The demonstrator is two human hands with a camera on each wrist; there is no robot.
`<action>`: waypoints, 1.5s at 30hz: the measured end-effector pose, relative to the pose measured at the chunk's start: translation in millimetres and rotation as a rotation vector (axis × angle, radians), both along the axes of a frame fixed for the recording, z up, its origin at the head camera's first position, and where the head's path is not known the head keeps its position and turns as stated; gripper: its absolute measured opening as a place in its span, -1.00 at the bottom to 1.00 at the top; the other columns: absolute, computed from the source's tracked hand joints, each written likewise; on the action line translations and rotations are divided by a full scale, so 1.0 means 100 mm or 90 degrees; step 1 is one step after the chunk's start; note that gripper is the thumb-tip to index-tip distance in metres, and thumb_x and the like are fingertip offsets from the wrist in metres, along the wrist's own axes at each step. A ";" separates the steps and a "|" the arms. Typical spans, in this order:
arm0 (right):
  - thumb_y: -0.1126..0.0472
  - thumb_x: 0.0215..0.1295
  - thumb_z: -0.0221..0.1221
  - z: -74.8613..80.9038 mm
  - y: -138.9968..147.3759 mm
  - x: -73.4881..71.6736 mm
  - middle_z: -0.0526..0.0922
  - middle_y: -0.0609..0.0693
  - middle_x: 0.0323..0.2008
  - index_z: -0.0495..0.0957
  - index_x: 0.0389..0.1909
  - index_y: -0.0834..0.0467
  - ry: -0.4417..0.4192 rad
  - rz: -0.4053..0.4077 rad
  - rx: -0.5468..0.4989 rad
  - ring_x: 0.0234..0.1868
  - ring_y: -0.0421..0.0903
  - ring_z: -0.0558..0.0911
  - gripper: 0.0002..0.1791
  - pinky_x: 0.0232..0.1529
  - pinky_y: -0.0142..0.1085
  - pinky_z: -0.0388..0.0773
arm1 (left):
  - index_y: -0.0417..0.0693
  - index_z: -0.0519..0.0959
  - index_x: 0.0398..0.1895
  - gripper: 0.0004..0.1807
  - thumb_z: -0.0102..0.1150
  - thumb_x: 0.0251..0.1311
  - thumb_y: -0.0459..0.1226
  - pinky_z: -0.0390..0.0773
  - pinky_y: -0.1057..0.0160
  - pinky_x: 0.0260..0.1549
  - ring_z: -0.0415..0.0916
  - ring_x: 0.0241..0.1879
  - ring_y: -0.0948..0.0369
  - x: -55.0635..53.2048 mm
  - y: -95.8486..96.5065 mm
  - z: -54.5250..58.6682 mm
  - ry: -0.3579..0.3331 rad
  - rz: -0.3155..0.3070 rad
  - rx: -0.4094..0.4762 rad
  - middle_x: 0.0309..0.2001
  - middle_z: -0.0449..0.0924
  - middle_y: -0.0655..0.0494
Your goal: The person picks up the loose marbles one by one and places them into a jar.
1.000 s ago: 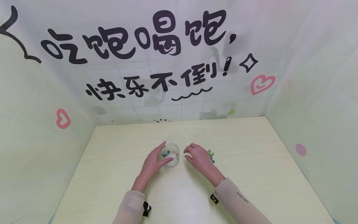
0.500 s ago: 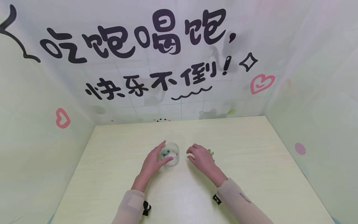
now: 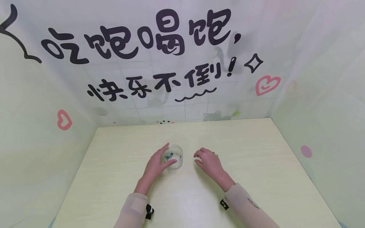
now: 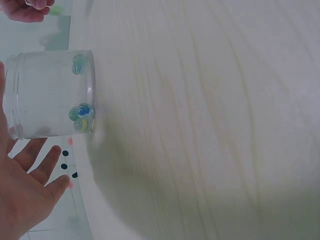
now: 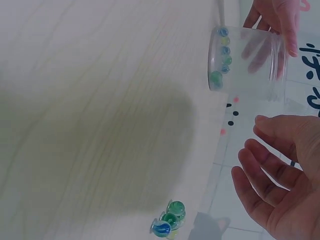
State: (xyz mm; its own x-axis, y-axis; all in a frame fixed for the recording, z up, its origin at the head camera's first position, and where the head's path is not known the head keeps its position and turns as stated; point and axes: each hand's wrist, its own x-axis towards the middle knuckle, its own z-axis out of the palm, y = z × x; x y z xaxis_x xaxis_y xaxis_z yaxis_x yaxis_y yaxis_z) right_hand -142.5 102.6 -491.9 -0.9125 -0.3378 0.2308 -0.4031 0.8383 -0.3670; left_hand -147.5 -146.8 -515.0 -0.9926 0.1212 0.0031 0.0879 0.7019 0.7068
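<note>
A clear jar (image 3: pixel 179 163) stands upright on the table, holding several glass marbles (image 4: pixel 80 117) in blue, green and yellow along its bottom. My left hand (image 3: pixel 155 163) holds it from the left, thumb at the near side of the rim and fingers round the far side. To the right of the jar, my right hand (image 3: pixel 210 163) hovers over the table, its fingers loosely bent and apart, with nothing between them. Several more marbles (image 5: pixel 169 221), green and blue, lie in a small cluster on the table; in the head view the right hand mostly hides them.
The pale wood-grain table (image 3: pixel 119 152) meets a printed white curtain (image 3: pixel 182 109) at its far edge. Similar curtains rise along the left and right sides. Black wrist straps (image 3: pixel 224 204) show below both sleeves.
My right hand has moved right and slightly nearer, away from the jar, covering more of the loose marbles. The left hand and the jar stay in place.
</note>
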 end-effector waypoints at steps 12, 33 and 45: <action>0.25 0.13 0.43 -0.03 0.09 0.02 0.66 -0.08 -0.33 0.70 -0.28 0.08 -0.007 -0.007 -0.011 -0.30 -0.14 0.68 -0.86 -0.35 -0.32 0.64 | 0.17 0.20 0.54 -0.04 0.39 0.09 0.13 0.31 -0.21 0.40 0.23 0.47 -0.15 0.00 0.00 0.00 0.001 -0.002 -0.005 0.45 0.34 -0.09; 0.25 0.13 0.43 -0.12 0.31 0.06 0.65 -0.11 -0.33 0.70 -0.28 0.05 -0.027 -0.049 -0.001 -0.30 -0.16 0.68 -0.86 -0.36 -0.36 0.63 | 0.15 0.20 0.54 -0.05 0.38 0.10 0.14 0.32 -0.21 0.39 0.23 0.46 -0.15 0.00 0.01 0.02 0.002 -0.003 -0.002 0.45 0.33 -0.11; 0.27 0.13 0.42 -0.18 0.46 0.08 0.65 -0.09 -0.32 0.69 -0.29 0.08 -0.030 -0.064 -0.015 -0.29 -0.14 0.67 -0.87 -0.32 -0.30 0.65 | 0.15 0.20 0.54 -0.04 0.38 0.09 0.13 0.31 -0.20 0.40 0.23 0.47 -0.14 0.01 0.00 0.02 0.005 -0.006 0.006 0.46 0.33 -0.12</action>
State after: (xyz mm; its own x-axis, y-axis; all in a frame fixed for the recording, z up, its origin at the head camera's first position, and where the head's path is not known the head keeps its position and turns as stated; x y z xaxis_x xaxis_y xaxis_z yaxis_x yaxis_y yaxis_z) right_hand -134.4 148.3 -510.0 -0.9514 -0.2396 0.1933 -0.2997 0.8641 -0.4043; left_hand -146.3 -146.7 -512.9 -0.9914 0.1302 0.0119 0.0997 0.6940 0.7130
